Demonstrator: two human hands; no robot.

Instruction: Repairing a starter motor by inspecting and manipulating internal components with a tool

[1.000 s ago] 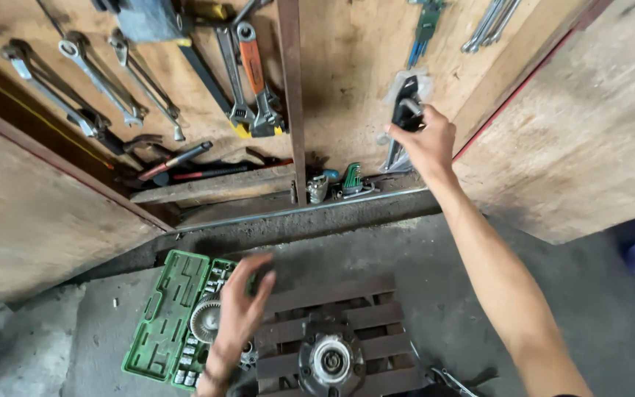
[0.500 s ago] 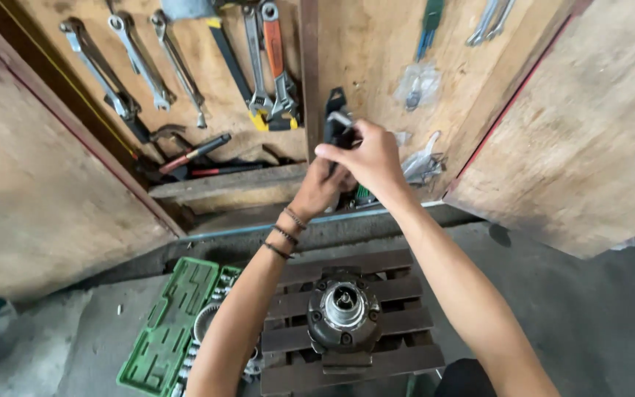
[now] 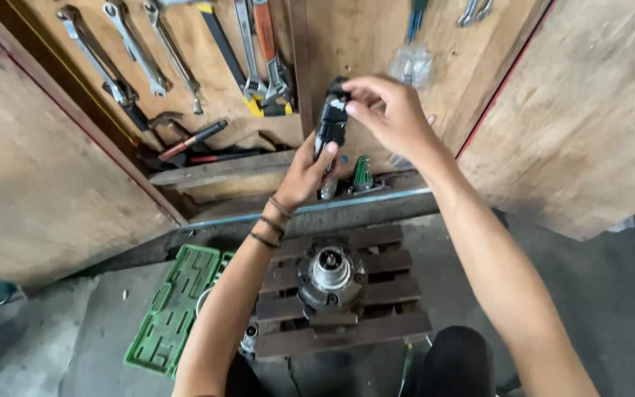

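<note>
I see my left hand (image 3: 309, 167) wrapped around the lower part of a slim black hand tool (image 3: 331, 126), while my right hand (image 3: 387, 114) pinches its top, raised above the round grey metal hub (image 3: 331, 273) on the dark wooden pallet (image 3: 398, 323).

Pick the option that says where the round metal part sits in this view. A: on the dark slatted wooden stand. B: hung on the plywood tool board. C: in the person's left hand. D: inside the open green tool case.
A: the round metal part rests on the slatted wooden stand, below both hands; the green tool case lies open to its left on the floor.
</note>
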